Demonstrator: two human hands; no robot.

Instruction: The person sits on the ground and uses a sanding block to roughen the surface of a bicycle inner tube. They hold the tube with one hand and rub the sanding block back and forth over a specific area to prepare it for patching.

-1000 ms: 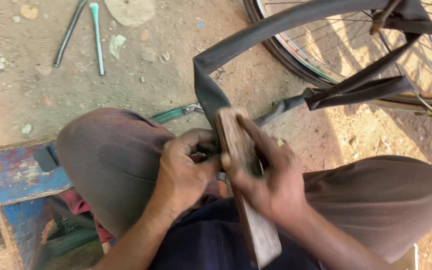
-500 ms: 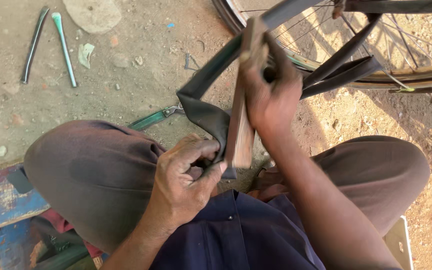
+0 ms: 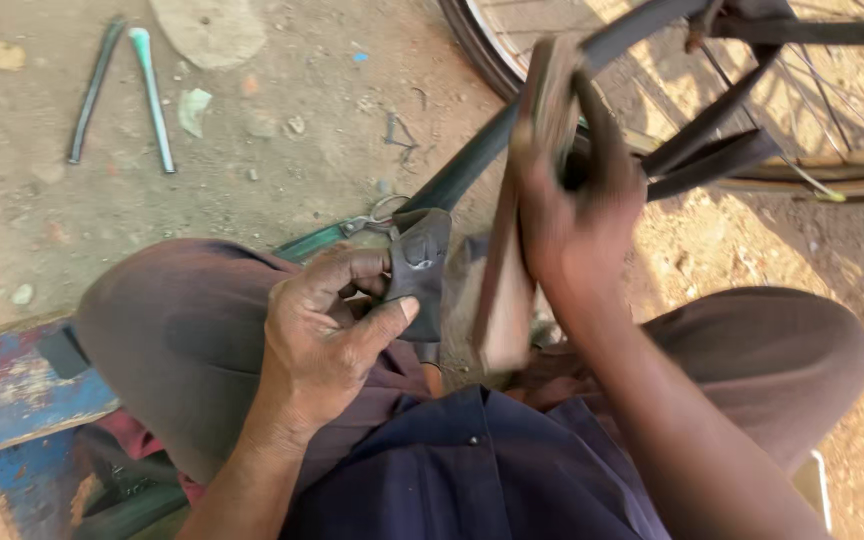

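Inner tube (image 3: 420, 262) folded, left hand (image 3: 327, 335) pinching; right hand (image 3: 577, 215) gripping blurred, seemingly wooden block (image 3: 507, 300).

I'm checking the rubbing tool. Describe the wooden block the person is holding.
The wooden block is a long, flat, brownish slab, worn and blurred. It stands nearly upright, tilted slightly, its top gripped by the right hand, its lower end above the lap beside the folded black inner tube, which the left hand pinches.
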